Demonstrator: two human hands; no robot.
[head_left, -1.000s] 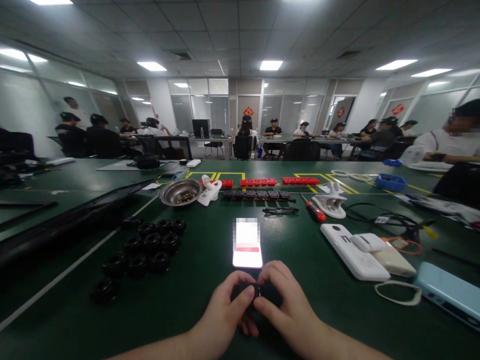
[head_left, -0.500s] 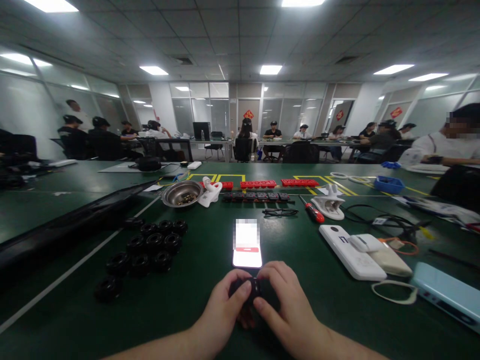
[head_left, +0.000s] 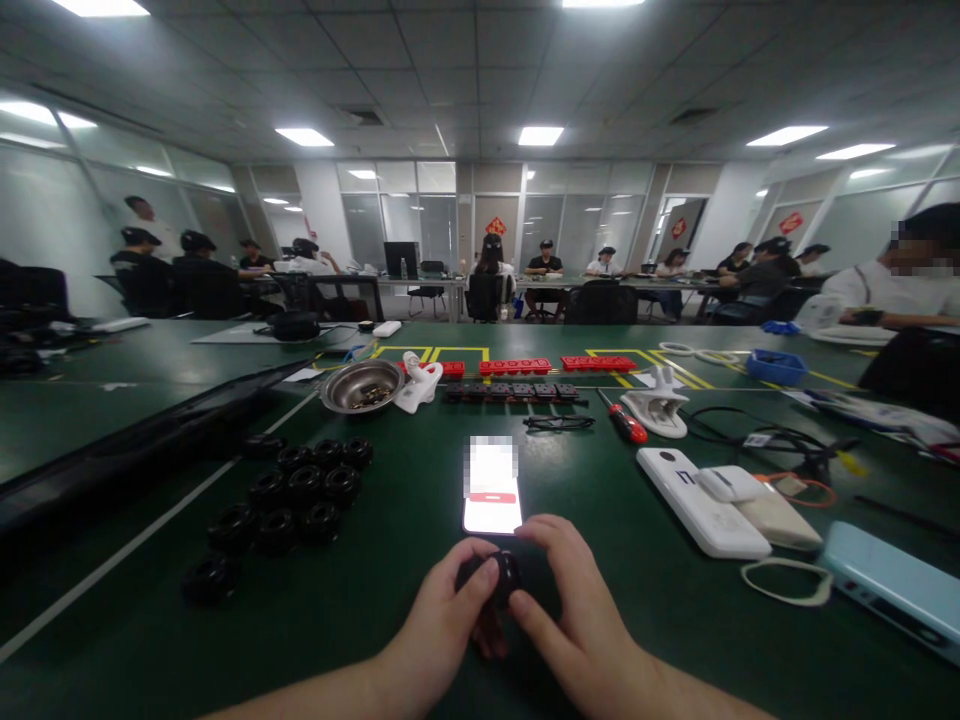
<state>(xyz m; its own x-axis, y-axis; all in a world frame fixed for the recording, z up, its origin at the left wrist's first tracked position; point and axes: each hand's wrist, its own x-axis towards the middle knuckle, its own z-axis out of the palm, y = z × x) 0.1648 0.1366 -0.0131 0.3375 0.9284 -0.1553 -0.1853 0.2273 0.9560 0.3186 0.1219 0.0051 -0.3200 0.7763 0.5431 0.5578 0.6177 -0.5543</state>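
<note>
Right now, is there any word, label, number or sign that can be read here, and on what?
Nothing reads clearly.
Lit smartphone: screen blurred, only a red bar shows.
White slab-shaped power bank: dark mark, too small to read.
Red diamond hangings on the glass walls: too small to read.
Small black round part in left hand and right hand: no marking visible.

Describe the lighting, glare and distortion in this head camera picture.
Head view: ceiling panels blow out white, yet light is even. Head view: the lit phone glares. Head view: the wide lens bows ceiling lines; left hand and right hand, gripping a black part, look sharp.
</note>
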